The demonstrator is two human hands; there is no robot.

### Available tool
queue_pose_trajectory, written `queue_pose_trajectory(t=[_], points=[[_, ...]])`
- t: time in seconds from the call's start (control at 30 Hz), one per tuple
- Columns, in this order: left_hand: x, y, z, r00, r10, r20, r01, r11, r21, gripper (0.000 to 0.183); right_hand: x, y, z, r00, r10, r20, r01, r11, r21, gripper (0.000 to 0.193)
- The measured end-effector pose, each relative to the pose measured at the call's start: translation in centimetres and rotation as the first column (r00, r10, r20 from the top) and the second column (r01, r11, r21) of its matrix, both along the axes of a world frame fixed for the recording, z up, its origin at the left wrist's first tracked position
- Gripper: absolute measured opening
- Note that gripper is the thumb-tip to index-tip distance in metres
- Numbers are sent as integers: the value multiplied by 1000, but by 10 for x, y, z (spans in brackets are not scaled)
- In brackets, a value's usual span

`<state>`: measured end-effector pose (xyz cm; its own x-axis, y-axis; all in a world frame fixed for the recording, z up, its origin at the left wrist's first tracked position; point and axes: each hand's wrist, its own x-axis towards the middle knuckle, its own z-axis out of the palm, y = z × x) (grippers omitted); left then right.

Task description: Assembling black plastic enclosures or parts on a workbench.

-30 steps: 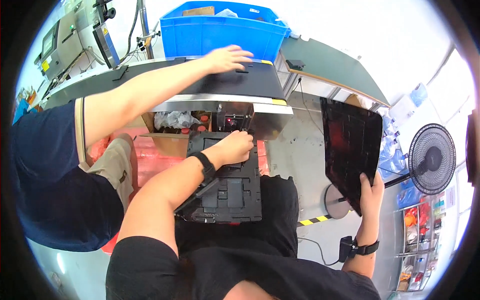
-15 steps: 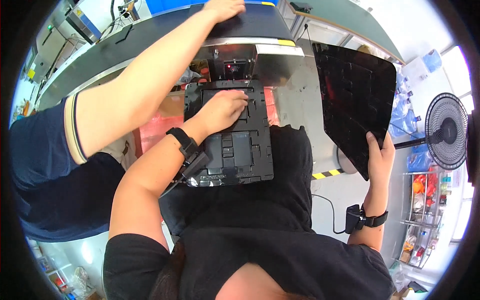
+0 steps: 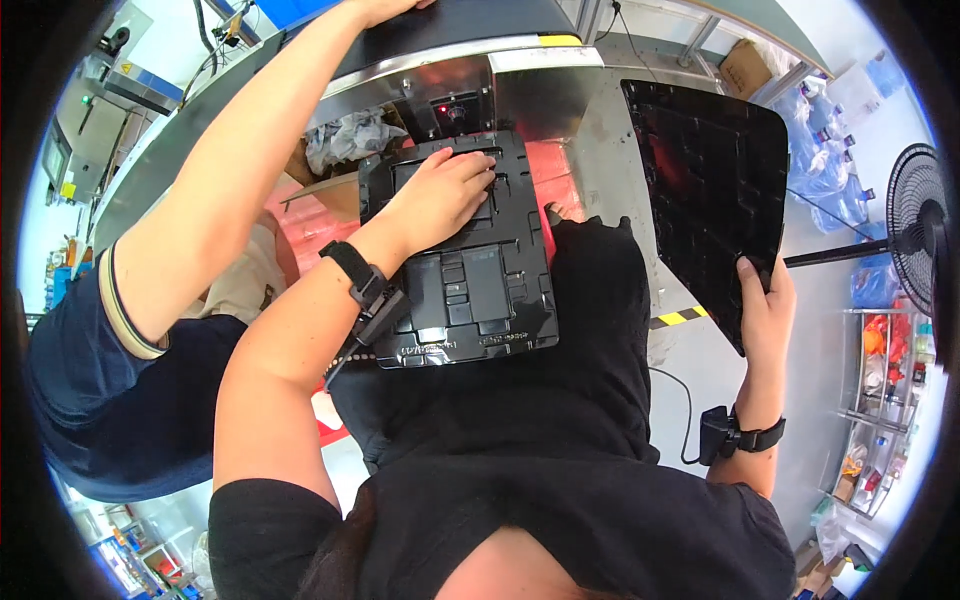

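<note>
A black molded plastic tray (image 3: 515,275) with rectangular recesses rests on my lap. My left hand (image 3: 446,198) lies over its far half, fingers stretched out on the surface and hiding part of the recesses. Off to the right, a second black plastic tray (image 3: 715,190) is held up on a slant. My right hand (image 3: 768,300) grips this tray near its lower right edge, the thumb on the side that shows. Both of my wrists wear black straps with small cabled boxes.
A co-worker's bare arm (image 3: 235,165) reaches across the left to a dark conveyor belt (image 3: 470,22). Beneath the belt are a metal box (image 3: 542,95), a plastic bag (image 3: 350,138) and pink sheeting (image 3: 560,175). A black fan (image 3: 915,220) and stocked shelves (image 3: 880,400) stand at right.
My left hand's fingers have straightened out over the lap tray. The co-worker's hand has shifted left along the belt. My view has turned slightly; the right hand still holds its tray.
</note>
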<state>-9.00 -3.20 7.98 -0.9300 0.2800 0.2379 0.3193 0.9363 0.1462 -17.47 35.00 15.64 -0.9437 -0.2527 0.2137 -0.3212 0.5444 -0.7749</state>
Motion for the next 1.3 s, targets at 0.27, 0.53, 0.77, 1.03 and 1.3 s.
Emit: queue_pose_trajectory(t=[0.27,0.53,0.77,1.03,1.3], points=[[-16,8,-4,983,182,21,-183,977,110,16,4,-2,-3,1000,-9,26,8,999,41,24],[-31,1,0,975,217,54,-223,921,320,13,0,3,-15,991,-101,86,96,993,67,24],[-34,0,3,938,318,137,-345,880,326,13,-3,4,-24,994,-35,106,39,998,-39,20],[-42,-1,-7,906,380,185,-423,827,370,18,1,-2,-20,993,29,112,-21,997,-73,18],[-35,5,-13,915,389,108,-402,850,340,21,4,-8,-21,999,43,23,-42,998,-55,8]])
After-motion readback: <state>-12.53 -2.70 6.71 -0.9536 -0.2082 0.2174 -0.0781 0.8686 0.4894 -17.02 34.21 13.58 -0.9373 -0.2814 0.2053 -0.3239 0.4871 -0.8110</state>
